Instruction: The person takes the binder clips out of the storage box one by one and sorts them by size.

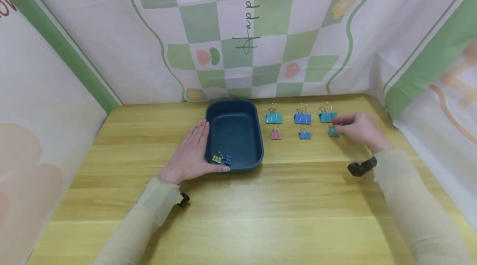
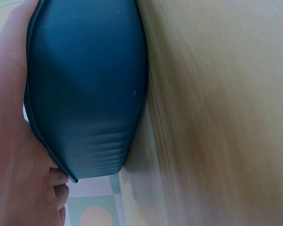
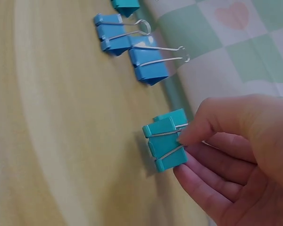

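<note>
My right hand (image 1: 360, 131) pinches a small teal binder clip (image 3: 166, 147) between thumb and fingers at its wire handles. Just behind that clip is a large teal binder clip (image 1: 326, 117), partly hidden in the right wrist view. A dark blue rectangular tray (image 1: 260, 140) sits left of the clips, and my left hand (image 1: 188, 154) rests on its near left corner. Its fingers lie straight along the left rim, with the thumb along the near rim. A small yellow clip (image 1: 217, 158) and a small blue clip (image 1: 227, 160) lie inside the tray's near end.
Right of the tray stand a large teal clip (image 1: 273, 118) and a large blue clip (image 1: 302, 119). In front of them are a small pink clip (image 1: 275, 136) and a small blue clip (image 1: 304, 135). A patterned cloth (image 1: 231, 70) hangs behind the wooden table (image 1: 261, 215).
</note>
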Motion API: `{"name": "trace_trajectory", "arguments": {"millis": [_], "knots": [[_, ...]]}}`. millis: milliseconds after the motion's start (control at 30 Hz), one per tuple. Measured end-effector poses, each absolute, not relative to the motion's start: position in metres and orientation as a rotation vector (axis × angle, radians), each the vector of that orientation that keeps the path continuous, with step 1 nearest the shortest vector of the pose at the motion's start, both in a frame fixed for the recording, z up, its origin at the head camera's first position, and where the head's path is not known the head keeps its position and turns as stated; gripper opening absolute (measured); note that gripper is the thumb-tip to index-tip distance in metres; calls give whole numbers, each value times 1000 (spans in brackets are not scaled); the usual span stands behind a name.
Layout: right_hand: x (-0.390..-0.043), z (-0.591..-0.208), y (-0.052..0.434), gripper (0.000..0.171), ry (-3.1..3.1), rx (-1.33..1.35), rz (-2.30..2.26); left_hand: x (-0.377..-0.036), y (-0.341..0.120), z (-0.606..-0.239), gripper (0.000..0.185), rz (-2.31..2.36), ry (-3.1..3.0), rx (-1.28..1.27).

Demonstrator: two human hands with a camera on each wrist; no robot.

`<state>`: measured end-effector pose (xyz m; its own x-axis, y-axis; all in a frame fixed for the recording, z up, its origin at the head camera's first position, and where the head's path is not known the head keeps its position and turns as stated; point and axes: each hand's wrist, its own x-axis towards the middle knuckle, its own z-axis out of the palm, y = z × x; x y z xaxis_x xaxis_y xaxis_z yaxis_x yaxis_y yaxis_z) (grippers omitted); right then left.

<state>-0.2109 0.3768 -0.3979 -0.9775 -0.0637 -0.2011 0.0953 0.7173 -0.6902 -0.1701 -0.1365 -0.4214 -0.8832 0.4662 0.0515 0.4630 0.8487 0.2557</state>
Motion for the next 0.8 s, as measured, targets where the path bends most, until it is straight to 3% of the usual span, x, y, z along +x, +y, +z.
{"name": "trace_trajectory", "arguments": {"millis": [567, 800], "knots": [[-210, -411, 376, 52, 2759, -15, -1109, -170, -136, -420, 146, 414, 2997, 742], [-208, -394, 367, 59, 2758, 37, -1175, -169, -136, -420, 146, 417, 2999, 744]]}}
